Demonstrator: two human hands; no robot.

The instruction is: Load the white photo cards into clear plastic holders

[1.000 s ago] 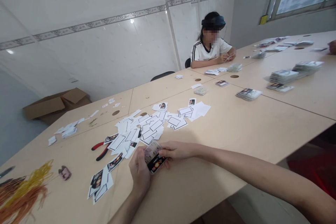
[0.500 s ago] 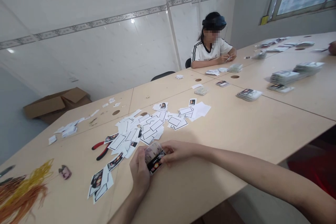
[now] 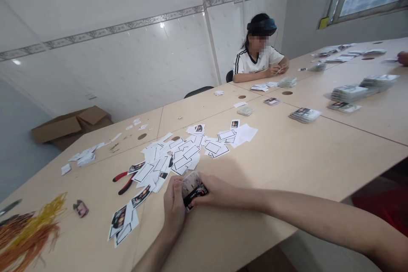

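Between my two hands is a small clear plastic case with a black printed card in its lower part, tilted above the table's near side. My left hand grips its left edge, thumb along the side. On the right side, my right hand holds it too, with the thumb across the lower front; its other fingers are mostly hidden. Just beyond lies a loose pile of white cards with black outlines, a few showing dark pictures. Two more picture cards overlap white slips to the left of my left hand.
Red-handled pliers lie partly under the cards. Yellow and orange strings and a small pink object are at the left. Stacked cases stand on the right. Across the table sits a person; a cardboard box is beyond the left edge.
The case and both hands have shifted slightly right in view. My right hand has closed further around the case, and its thumb has moved down over the lower front.
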